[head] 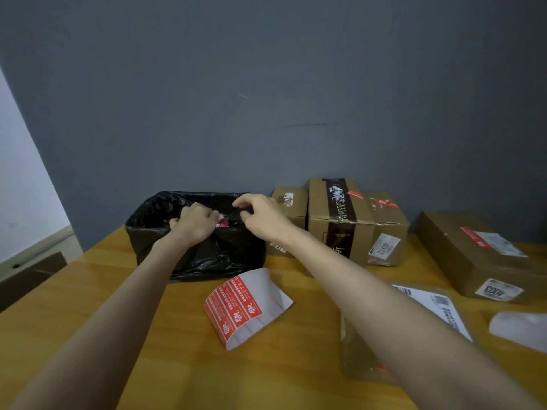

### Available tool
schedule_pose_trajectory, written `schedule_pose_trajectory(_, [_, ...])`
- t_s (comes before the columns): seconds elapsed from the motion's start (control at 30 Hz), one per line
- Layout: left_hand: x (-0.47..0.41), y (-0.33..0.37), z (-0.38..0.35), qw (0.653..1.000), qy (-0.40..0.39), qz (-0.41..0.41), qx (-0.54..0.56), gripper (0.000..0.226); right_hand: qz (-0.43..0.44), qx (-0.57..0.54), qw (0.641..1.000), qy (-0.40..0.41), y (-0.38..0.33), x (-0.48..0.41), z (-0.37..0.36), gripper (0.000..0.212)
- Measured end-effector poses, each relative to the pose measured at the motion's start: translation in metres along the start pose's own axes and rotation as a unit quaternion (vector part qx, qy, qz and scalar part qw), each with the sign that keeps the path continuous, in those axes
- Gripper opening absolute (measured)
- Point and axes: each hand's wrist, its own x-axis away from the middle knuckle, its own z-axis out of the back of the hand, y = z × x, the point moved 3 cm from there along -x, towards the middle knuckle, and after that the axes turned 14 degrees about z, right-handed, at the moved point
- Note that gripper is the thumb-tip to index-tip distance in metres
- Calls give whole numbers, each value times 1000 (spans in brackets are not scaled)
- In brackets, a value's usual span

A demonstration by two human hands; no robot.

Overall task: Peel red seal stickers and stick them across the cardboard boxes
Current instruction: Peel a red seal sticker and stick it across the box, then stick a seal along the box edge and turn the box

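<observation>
4 cardboard boxes (473,255), 1 sticker sheet (245,306), 1 bin (207,258), 1 flat parcel (361,353).

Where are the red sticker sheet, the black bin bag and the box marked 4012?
red sticker sheet (233,309), head view, on its red stickers.
black bin bag (233,257), head view, on its front wall.
box marked 4012 (384,247), head view, on its white label.

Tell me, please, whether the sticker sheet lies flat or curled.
Curled: the sticker sheet bows instead of lying flat on the table, red stickers facing up.
</observation>
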Motion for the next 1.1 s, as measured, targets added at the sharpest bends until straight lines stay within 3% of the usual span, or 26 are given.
schedule_pose_trajectory(0.2, [5, 2, 14, 999, -22, 17, 18, 46, -12, -7, 999, 31, 1, 13, 28, 34])
schedule_pose_trajectory(0.4, [44, 25, 27, 992, -4, -80, 99, 33, -10, -16, 998, 52, -4, 37, 43, 31])
schedule_pose_trajectory(0.6, [100, 75, 25, 964, 45, -191, 179, 22, -10, -95, 972, 213, -5, 76, 75, 13])
schedule_pose_trajectory(0.7, [125, 102, 9, 949, 9, -247, 197, 17, -22, -118, 958, 260, 1, 102, 94, 4])
schedule_pose_trajectory(0.77, [140, 121, -8, 938, -73, -293, 171, 14, -29, -117, 951, 286, 8, 120, 108, 4])
schedule_pose_trajectory(0.83, [157, 138, -27, 924, -181, -321, 105, 29, -51, -110, 946, 299, 17, 139, 120, 6])
schedule_pose_trajectory(0.93, [185, 154, -58, 899, -298, -316, -50, 84, -75, -71, 944, 314, 36, 168, 136, 23])
schedule_pose_trajectory(1.0, [195, 158, -74, 885, -316, -316, -131, 106, -97, -59, 943, 313, 48, 186, 144, 28])
schedule_pose_trajectory(1.1, [201, 163, -84, 877, -331, -310, -158, 110, -133, -49, 941, 308, 65, 210, 151, 27])
